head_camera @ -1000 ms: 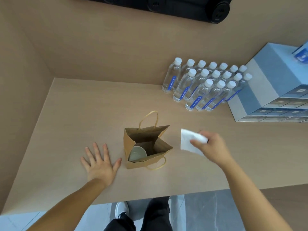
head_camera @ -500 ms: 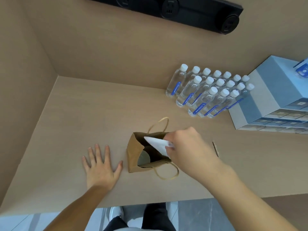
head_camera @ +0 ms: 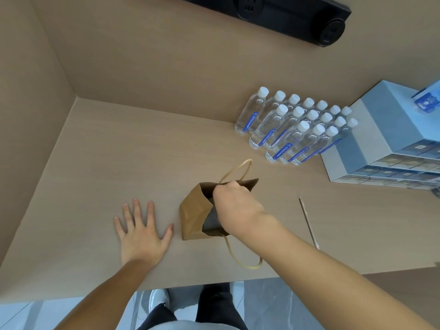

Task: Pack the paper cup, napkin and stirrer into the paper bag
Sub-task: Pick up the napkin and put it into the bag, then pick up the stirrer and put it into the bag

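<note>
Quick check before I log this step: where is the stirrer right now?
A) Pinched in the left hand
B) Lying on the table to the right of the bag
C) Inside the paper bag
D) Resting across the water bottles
B: the stirrer lies flat on the table, right of the paper bag, apart from it; the right hand is down in the bag's mouth and the left hand rests flat, empty.

Light wood-grain desk (head_camera: 133, 148) set in an alcove, matching beige panel walls (head_camera: 147, 58) at back and left. Long black socket strip (head_camera: 285, 15) along the top edge. Pale grey marbled floor tiles (head_camera: 273, 303) at frame bottom.
</note>
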